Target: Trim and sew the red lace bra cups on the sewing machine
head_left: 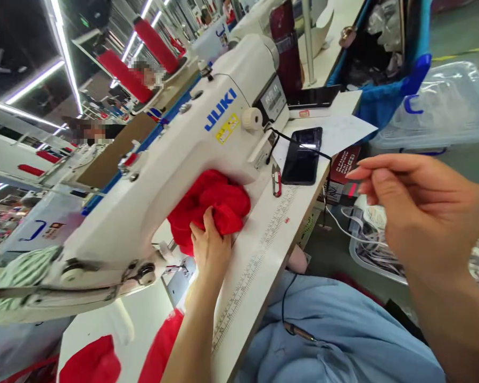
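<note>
My left hand (212,244) reaches under the arm of a white sewing machine (199,133), its fingers curled into a bunched piece of red fabric (227,205). The fabric fills the gap between the machine's arm and the bed. My right hand (427,207) is raised at the right, off the table's edge, thumb and fingers drawn together. Whether anything small is between those fingers I cannot tell. More red fabric (91,361) lies at the lower left, near my left forearm. Red-handled thread snips (277,181) rest on the table beyond my left hand.
A phone (302,157) with a black cord across it lies by paper (343,138). A printed ruler (259,255) runs along the table's front edge. A blue-lined bin (383,90), a clear box (451,106) and a tub of white cords (377,255) stand at the right.
</note>
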`<state>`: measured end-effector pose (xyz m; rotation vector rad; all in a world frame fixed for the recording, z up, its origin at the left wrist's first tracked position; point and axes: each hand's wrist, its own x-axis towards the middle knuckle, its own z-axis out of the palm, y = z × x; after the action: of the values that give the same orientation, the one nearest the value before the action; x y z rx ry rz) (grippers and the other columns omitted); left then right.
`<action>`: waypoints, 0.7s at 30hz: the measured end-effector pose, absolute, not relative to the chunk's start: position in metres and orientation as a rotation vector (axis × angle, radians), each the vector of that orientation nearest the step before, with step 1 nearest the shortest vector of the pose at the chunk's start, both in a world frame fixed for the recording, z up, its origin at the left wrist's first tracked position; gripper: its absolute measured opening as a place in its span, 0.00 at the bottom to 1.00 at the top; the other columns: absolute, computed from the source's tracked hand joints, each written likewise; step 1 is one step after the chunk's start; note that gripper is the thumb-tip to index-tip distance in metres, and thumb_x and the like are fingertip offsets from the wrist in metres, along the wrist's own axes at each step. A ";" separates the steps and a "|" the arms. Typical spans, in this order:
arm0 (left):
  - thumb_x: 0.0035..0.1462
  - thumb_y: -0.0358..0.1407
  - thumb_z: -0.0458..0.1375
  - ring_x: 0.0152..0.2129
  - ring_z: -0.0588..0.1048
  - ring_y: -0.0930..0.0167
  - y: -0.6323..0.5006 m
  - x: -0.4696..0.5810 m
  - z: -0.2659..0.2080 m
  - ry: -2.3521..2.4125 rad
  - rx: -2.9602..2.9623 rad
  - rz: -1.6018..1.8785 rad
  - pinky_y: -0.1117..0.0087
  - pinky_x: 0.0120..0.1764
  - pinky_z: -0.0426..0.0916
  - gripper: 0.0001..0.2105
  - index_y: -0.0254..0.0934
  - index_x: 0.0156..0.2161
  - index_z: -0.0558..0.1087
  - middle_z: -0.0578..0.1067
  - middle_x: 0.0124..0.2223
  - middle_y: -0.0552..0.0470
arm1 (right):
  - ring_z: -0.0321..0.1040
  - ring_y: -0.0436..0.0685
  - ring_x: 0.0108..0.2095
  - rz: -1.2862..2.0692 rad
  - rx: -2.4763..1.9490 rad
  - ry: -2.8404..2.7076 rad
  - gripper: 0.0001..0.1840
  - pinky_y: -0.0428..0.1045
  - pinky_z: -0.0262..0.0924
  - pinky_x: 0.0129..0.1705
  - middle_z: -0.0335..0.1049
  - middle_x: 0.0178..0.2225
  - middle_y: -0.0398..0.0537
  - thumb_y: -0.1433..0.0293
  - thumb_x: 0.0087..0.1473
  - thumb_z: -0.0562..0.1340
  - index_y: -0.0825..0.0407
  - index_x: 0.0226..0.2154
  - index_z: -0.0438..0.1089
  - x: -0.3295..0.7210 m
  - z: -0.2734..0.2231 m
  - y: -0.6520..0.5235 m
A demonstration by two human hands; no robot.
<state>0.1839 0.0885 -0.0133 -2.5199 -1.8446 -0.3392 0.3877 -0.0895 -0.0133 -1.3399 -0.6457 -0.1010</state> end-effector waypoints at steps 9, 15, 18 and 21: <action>0.59 0.39 0.53 0.53 0.64 0.47 0.077 0.202 -0.030 -1.802 -2.413 -0.294 0.47 0.55 0.58 0.28 0.37 0.63 0.56 0.60 0.53 0.33 | 0.66 0.48 0.26 0.527 -1.317 -1.002 0.11 0.44 0.58 0.27 0.71 0.27 0.40 0.77 0.57 0.56 0.49 0.33 0.72 0.406 -0.071 -0.124; 0.59 0.36 0.54 0.60 0.59 0.47 0.077 0.200 -0.033 -1.798 -2.462 -0.344 0.48 0.56 0.58 0.32 0.41 0.66 0.50 0.54 0.60 0.34 | 0.70 0.55 0.33 1.190 -1.069 -1.682 0.18 0.48 0.63 0.34 0.76 0.33 0.44 0.84 0.41 0.55 0.47 0.22 0.73 0.301 -0.125 -0.118; 0.57 0.34 0.55 0.61 0.57 0.48 0.070 0.198 -0.027 -1.746 -2.496 -0.342 0.48 0.57 0.60 0.35 0.42 0.68 0.47 0.50 0.64 0.34 | 0.69 0.59 0.37 1.122 -1.081 -1.787 0.15 0.52 0.64 0.37 0.76 0.33 0.48 0.82 0.38 0.57 0.47 0.13 0.66 0.264 -0.154 -0.117; 0.55 0.30 0.56 0.62 0.55 0.45 0.046 0.192 -0.013 -1.740 -2.509 -0.253 0.46 0.56 0.60 0.39 0.45 0.68 0.45 0.44 0.68 0.35 | 0.70 0.62 0.38 1.052 -1.025 -1.849 0.15 0.56 0.65 0.36 0.76 0.36 0.50 0.82 0.38 0.57 0.47 0.12 0.64 0.254 -0.173 -0.113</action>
<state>0.1915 0.0459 -0.0127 -2.5087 -1.7401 -0.2535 0.2537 -0.1132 -0.1728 -1.0247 -1.8490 1.0515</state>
